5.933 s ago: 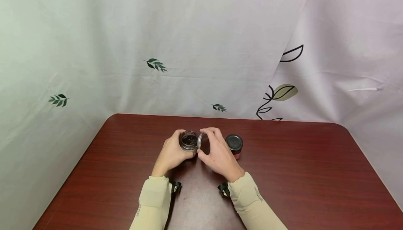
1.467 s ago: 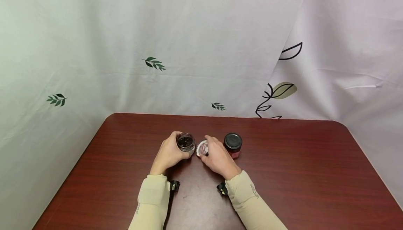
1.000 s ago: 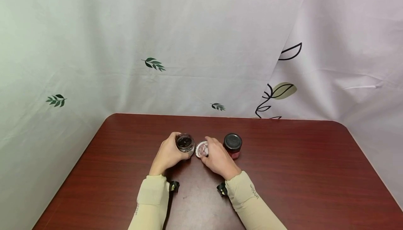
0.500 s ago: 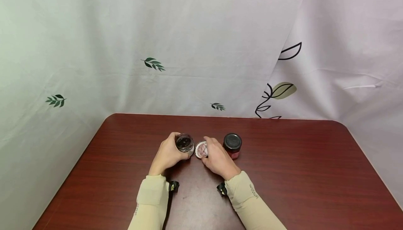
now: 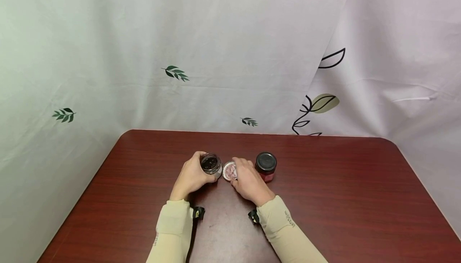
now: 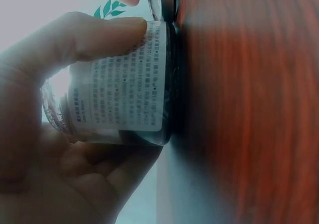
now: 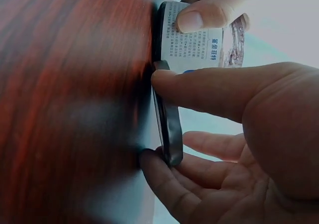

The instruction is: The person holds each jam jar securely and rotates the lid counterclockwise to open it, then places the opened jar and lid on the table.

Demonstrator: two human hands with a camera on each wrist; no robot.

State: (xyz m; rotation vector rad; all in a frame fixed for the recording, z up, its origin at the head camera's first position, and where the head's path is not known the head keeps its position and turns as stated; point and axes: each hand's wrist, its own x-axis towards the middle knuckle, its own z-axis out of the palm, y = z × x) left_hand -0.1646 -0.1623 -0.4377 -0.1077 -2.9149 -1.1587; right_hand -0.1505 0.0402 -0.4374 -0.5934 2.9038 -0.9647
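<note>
My left hand [image 5: 192,177] grips an open glass jar [image 5: 211,164] with dark contents, its fingers and thumb wrapped round the side. In the left wrist view the jar's printed label [image 6: 127,79] shows under the thumb, and the jar stands upright on the table. Just right of it lies the jar lid [image 5: 229,171], its pale, smeared inner side up. My right hand [image 5: 251,183] holds this lid by its edge, thumb on the near side and fingers on the far side. In the right wrist view the lid [image 7: 169,124] sits low at the tabletop, slightly tilted.
A second jar [image 5: 266,166], with a black lid on and a red lower part, stands right of my right hand. The reddish-brown wooden table [image 5: 342,199] ends at a back edge before a pale curtain [image 5: 223,55] with leaf prints.
Earlier the lid was held on edge beside the jar; now it lies inner side up, lower down. Over the last second the right fingers have shifted only slightly, and the left hand keeps its grip.
</note>
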